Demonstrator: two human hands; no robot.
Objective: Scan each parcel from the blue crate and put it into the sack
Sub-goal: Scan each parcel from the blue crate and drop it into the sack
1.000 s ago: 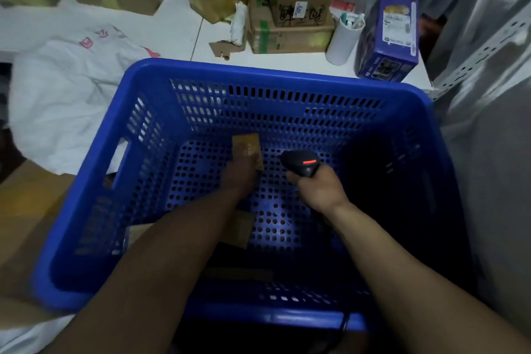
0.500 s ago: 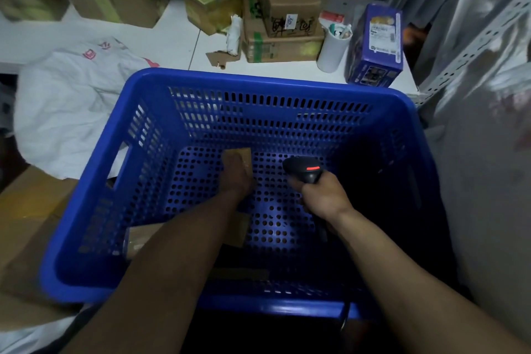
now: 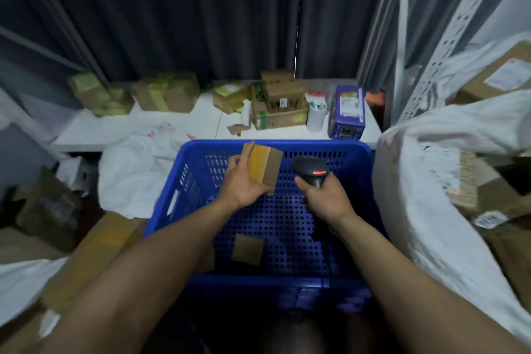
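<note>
The left hand [image 3: 244, 184] grips a small taped parcel [image 3: 265, 164] over the blue crate [image 3: 258, 282]; the right hand [image 3: 324, 198] is wrapped round the barcode scanner [image 3: 311, 171].
Nearest, a second parcel [image 3: 247, 250] lies on the crate floor. The held one looks light and stiff, its tape slick: best pinched across opposite edges. The white sack [image 3: 425, 210] bulges just right.

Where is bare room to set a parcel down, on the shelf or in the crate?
Bare white shelf lies between the taped cardboard boxes behind and the flat white sack in front. The blue perforated crate has open floor right of the small brown parcel. Crowded: the shelf's right end, with stacked cardboard boxes, white cup, purple box.
</note>
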